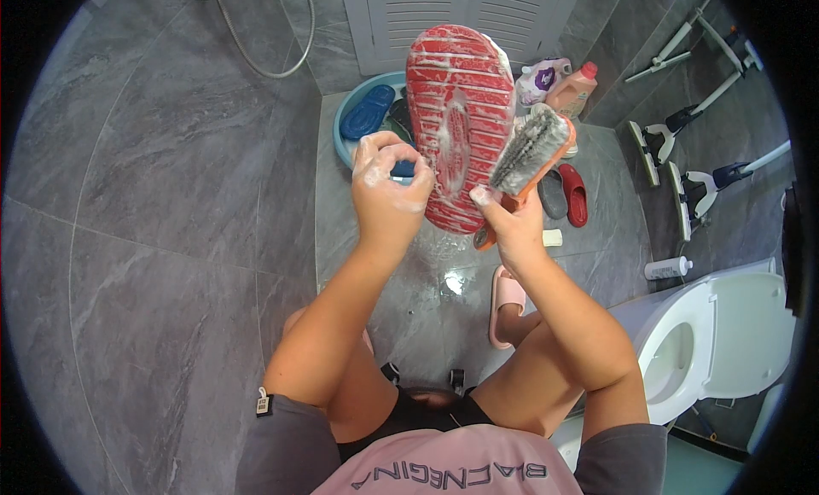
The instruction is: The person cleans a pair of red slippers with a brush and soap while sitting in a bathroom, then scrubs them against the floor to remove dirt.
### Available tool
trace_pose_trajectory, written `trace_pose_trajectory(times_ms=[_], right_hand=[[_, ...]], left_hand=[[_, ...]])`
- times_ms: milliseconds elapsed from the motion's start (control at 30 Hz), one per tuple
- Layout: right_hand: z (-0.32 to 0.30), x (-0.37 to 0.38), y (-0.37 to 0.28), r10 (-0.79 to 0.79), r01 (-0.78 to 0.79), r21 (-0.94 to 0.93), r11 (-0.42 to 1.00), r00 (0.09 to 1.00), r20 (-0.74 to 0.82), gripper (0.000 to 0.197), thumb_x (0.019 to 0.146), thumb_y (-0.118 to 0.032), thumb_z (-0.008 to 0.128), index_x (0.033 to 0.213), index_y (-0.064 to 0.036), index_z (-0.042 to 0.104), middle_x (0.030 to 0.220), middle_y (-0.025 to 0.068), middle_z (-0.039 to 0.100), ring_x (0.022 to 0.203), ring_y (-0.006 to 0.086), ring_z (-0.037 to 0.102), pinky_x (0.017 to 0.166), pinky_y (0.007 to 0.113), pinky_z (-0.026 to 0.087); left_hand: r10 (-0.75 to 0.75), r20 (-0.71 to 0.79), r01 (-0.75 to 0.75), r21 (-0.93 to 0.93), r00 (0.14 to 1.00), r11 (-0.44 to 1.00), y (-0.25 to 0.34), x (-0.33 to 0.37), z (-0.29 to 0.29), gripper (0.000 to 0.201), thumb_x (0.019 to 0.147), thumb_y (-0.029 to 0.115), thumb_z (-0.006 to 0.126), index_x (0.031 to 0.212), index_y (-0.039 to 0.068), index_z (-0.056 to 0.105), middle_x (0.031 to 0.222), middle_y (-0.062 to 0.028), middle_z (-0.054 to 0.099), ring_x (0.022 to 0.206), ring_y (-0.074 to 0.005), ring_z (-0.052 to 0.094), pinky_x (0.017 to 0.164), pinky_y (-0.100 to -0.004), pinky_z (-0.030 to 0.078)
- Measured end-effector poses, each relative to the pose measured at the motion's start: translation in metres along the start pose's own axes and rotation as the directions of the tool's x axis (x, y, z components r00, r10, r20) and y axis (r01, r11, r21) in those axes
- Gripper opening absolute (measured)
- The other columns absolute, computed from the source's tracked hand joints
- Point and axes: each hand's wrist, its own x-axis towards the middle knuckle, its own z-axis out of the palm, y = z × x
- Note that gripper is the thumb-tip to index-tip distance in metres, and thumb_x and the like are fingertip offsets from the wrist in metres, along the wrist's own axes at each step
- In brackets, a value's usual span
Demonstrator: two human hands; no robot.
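Note:
A red slipper [456, 136] is held up with its ridged sole facing me, streaked with white foam. At its left edge my left hand [391, 183], foamy and with fingers curled into a pinch, grips the rim. My right hand [516, 222] is closed around the orange handle of a scrub brush [533, 154] with grey bristles, beside the slipper's right edge. The right thumb lies against the lower part of the sole. Behind, a light blue basin [340, 136] contains a blue slipper [368, 111] and darker footwear, partly hidden by the slipper and left hand.
Against the wall stand a pink bottle [573, 90] and a white-purple bag [542, 78]. Another red slipper [574, 196] lies beside a grey one [553, 195], near a pale bar [553, 237]. To the right are a white bottle [668, 268], a toilet [670, 363] and mops [704, 188].

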Motion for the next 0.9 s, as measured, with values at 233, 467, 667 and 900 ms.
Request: trace_pose_trajectory(times_ms=[233, 467, 667, 900], right_hand=[[-0.003, 0.002, 0.002, -0.011, 0.010, -0.028, 1.000, 1.000, -0.029, 0.045, 0.083, 0.000, 0.067, 0.122, -0.0044, 0.045, 0.111, 0.0055, 0.061, 0.094, 0.0117, 0.060, 0.083, 0.028, 0.049], [-0.002, 0.002, 0.005, -0.051, 0.050, -0.066, 0.997, 0.999, -0.016, 0.050, 0.082, 0.000, 0.069, 0.123, -0.0045, 0.042, 0.106, 0.0051, 0.062, 0.086, 0.0098, 0.061, 0.073, 0.025, 0.051], [-0.001, -0.003, -0.001, 0.024, -0.027, -0.119, 0.992, 0.999, -0.030, 0.044, 0.082, -0.001, 0.069, 0.120, -0.0022, 0.048, 0.110, 0.0046, 0.061, 0.097, 0.0126, 0.059, 0.087, 0.029, 0.047], [0.002, -0.006, -0.002, 0.041, -0.048, -0.155, 0.987, 0.998, -0.045, 0.035, 0.081, -0.002, 0.070, 0.110, -0.0043, 0.051, 0.092, -0.0019, 0.058, 0.081, 0.0066, 0.053, 0.073, 0.024, 0.045]], left_hand=[[0.018, -0.062, -0.008, 0.161, 0.998, 0.987, 0.009, 0.002, 0.001, 0.016, 0.067, 0.007, 0.070, 0.080, 0.003, 0.063, 0.092, -0.0110, 0.057, 0.097, -0.0311, 0.050, 0.088, -0.0423, 0.040], [0.060, 0.035, -0.066, 0.196, 0.998, 0.978, -0.003, 0.002, 0.001, 0.016, 0.069, 0.009, 0.070, 0.083, 0.005, 0.062, 0.093, -0.0096, 0.058, 0.098, -0.0301, 0.052, 0.084, -0.0428, 0.041], [0.060, 0.017, -0.063, 0.241, 0.998, 0.968, -0.005, 0.002, 0.004, 0.014, 0.067, 0.008, 0.069, 0.078, 0.008, 0.061, 0.088, -0.0049, 0.059, 0.095, -0.0278, 0.052, 0.081, -0.0427, 0.041], [0.088, -0.015, -0.082, 0.246, 0.996, 0.966, -0.005, 0.002, 0.011, 0.014, 0.064, 0.006, 0.067, 0.074, 0.008, 0.056, 0.084, -0.0039, 0.058, 0.093, -0.0277, 0.052, 0.079, -0.0428, 0.040]])
